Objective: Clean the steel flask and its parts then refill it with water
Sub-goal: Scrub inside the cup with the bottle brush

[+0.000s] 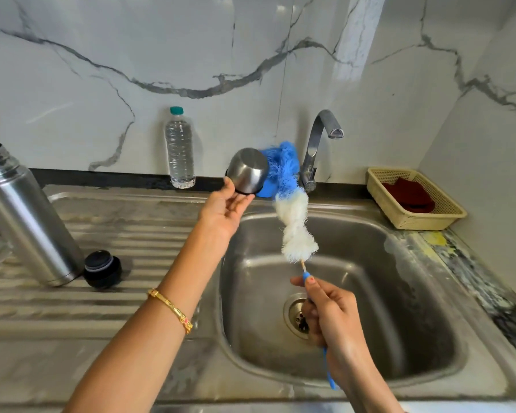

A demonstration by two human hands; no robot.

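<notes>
My left hand holds the flask's steel cup lid above the sink's back rim, its base turned toward me. My right hand grips the blue handle of a long bottle brush over the basin. The brush's blue bristle tip lies against the cup's far side; its white bristles hang below. The open steel flask stands on the drainboard at the left. Its black stopper sits beside the flask's base.
The steel sink basin with a drain lies under the brush. A tap stands behind it, no water running. A clear water bottle stands at the wall. A cream basket with a red cloth sits at the right, and a blue object behind the cup.
</notes>
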